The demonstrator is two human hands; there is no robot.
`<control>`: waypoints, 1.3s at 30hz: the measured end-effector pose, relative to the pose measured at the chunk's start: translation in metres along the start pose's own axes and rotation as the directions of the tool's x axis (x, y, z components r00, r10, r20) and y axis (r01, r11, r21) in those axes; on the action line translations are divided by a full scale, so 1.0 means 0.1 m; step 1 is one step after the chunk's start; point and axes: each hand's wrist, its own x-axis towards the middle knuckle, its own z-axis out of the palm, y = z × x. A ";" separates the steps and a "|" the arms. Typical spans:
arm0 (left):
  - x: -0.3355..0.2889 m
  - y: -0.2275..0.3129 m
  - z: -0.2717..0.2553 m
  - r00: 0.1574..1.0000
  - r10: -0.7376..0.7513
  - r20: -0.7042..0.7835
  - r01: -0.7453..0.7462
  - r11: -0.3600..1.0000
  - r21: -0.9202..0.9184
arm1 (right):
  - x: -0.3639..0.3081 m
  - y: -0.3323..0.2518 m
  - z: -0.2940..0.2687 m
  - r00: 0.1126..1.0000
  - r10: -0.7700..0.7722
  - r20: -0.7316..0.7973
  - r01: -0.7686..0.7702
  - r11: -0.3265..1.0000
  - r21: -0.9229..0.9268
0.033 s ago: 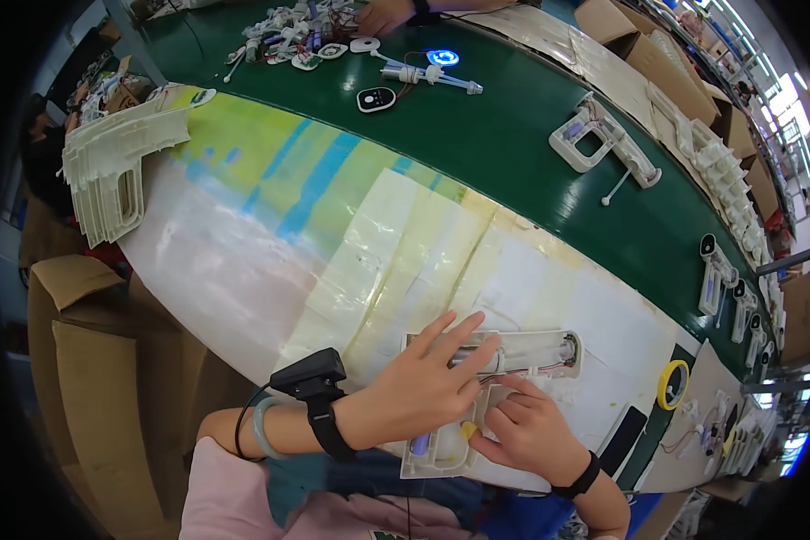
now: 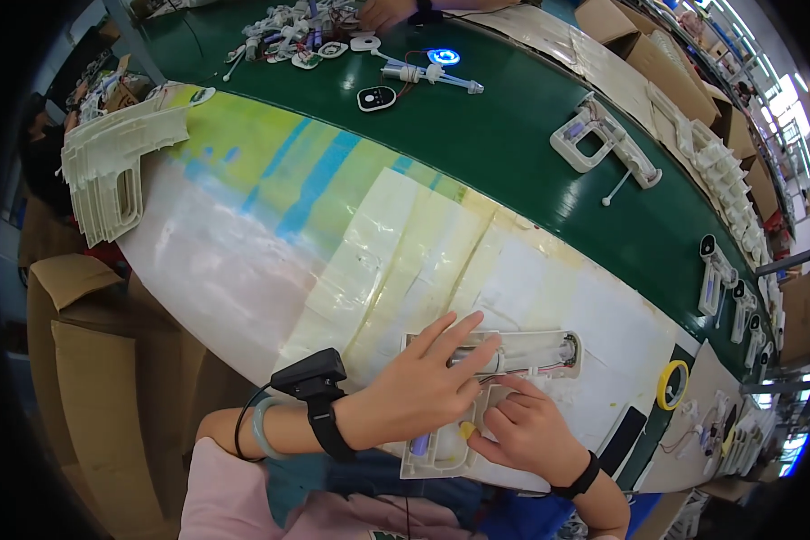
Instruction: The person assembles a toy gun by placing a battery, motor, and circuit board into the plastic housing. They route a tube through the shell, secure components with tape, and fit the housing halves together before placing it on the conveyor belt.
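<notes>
A white plastic housing half (image 2: 562,358), shaped like a handheld device with a loop grip, lies open-side up on the table in front of me. Thin wires (image 2: 504,373) and a cylindrical part are inside it, and a purple cell (image 2: 420,445) sits in its near end. My left hand (image 2: 427,387) reaches over the housing with fingers spread; its thumb is hidden. My right hand (image 2: 526,427) is closed, its index fingertip at the wires beside the left fingers. A small yellow piece (image 2: 467,430) shows at the right thumb tip.
Stacked white shells (image 2: 108,180) stand at the left. Yellow tape (image 2: 672,385) and a black phone-like slab (image 2: 623,439) lie on the right. Across the green table are a part-assembled device (image 2: 594,144), a glowing blue module (image 2: 443,57) and a pile of parts, near another person's hand (image 2: 387,13).
</notes>
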 end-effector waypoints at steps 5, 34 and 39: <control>0.03 -0.01 0.09 0.996 -0.082 -0.044 0.082 0.997 0.000 | 0.06 -0.04 -0.07 0.999 0.014 0.048 -0.011 0.998 -0.056; -0.07 -0.05 -0.19 0.951 -0.306 -0.052 0.310 0.946 0.095 | 0.05 -0.11 0.00 0.992 0.129 -0.003 -0.129 0.992 0.005; 0.01 -0.04 -0.12 0.935 -0.345 -0.080 0.346 0.938 -0.008 | -0.04 0.00 -0.06 0.990 0.047 -0.135 -0.051 0.998 -0.024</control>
